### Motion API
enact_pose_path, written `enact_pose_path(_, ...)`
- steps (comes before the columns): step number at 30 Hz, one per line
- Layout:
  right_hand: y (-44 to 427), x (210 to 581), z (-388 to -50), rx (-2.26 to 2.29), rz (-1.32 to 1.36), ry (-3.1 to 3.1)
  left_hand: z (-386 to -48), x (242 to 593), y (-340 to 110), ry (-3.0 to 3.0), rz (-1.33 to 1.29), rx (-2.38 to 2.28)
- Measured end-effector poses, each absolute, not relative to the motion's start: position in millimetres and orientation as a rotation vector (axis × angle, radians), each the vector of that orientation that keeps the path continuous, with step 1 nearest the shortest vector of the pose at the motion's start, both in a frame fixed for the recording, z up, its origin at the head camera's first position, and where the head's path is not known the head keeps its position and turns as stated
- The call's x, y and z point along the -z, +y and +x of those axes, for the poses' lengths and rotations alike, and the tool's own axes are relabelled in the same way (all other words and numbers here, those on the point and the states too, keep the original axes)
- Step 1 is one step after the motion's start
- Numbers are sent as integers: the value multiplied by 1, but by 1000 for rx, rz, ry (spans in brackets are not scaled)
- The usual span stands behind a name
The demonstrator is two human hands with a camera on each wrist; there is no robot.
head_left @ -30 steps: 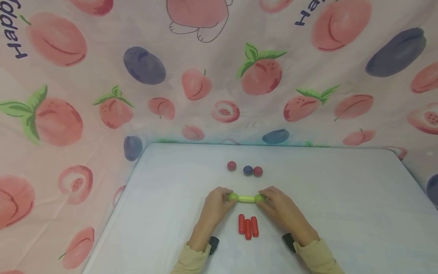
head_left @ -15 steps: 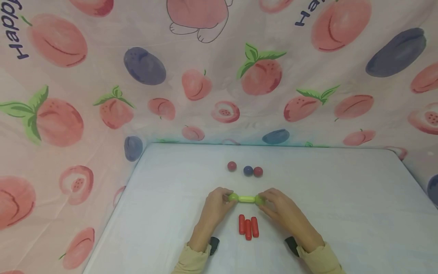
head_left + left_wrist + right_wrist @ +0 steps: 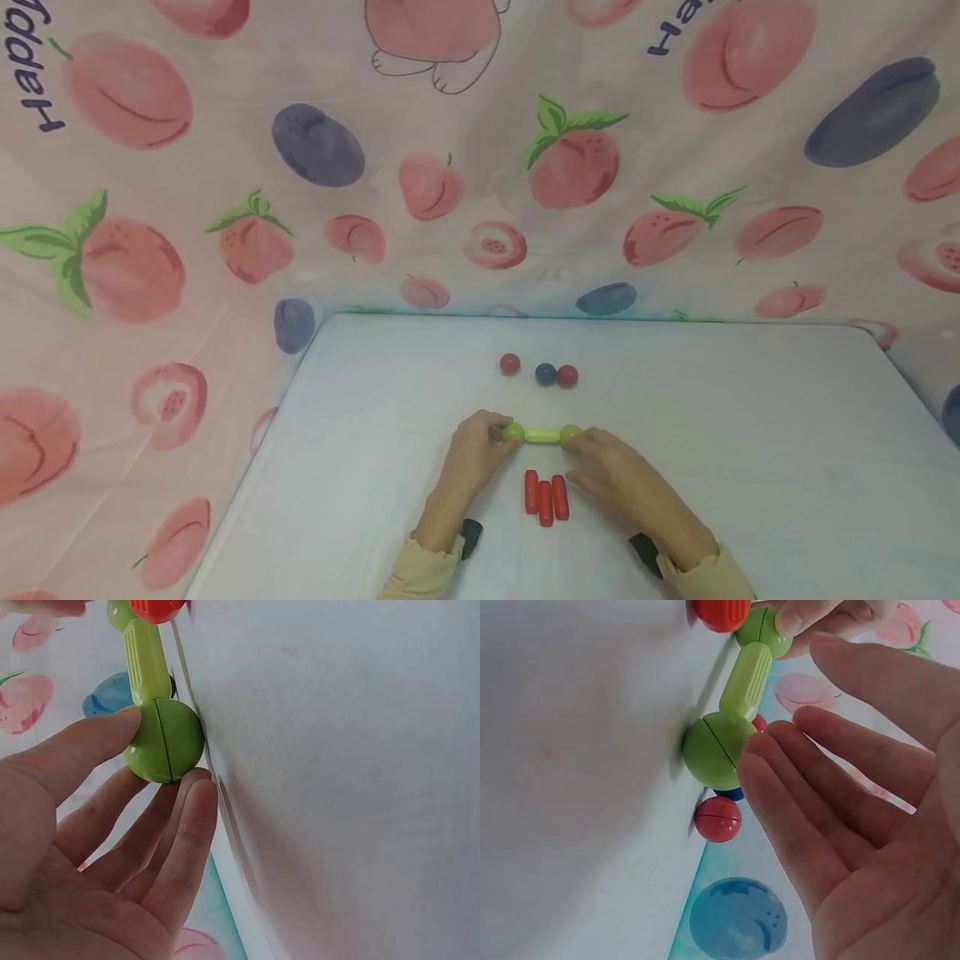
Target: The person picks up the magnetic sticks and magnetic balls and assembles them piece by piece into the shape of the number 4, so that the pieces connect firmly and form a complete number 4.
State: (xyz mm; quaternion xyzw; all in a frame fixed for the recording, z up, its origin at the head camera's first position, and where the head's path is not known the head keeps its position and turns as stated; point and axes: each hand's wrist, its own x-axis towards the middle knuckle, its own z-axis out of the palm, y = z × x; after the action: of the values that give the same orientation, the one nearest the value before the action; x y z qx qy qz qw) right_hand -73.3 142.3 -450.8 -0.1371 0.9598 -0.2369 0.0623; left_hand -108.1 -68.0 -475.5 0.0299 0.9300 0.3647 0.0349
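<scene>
A yellow-green ribbed rod (image 3: 542, 436) lies between a left green ball (image 3: 513, 433) and a right green ball (image 3: 571, 435), joined in one row on the table. My left hand (image 3: 474, 452) pinches the left green ball between thumb and fingers, as the left wrist view (image 3: 163, 742) also shows. My right hand (image 3: 621, 468) has its thumb away from the right green ball (image 3: 720, 750), with fairly straight fingertips at that ball's side; whether they touch it I cannot tell. Three red rods (image 3: 546, 502) lie side by side nearer me, close to the right thumb.
Beyond the green piece lie a lone red ball (image 3: 510, 363), a blue ball (image 3: 546, 374) and another red ball (image 3: 567, 377), the latter two side by side. The white table (image 3: 750, 433) meets a fruit-printed cloth (image 3: 480, 167) along its back edge.
My right hand has loosened from the right green ball, its thumb moving away toward me, and the wrist has shifted slightly right. The left hand keeps its pinch in place.
</scene>
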Motion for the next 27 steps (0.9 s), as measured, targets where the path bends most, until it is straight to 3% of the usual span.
enact_pose_path(12, 139, 454, -66, 736, -427, 2781, -107, 475, -70, 2852, 94, -1128)
enact_pose_path(27, 144, 465, -65, 699, -663, 2712, -109, 477, -71, 2844, 112, -1142)
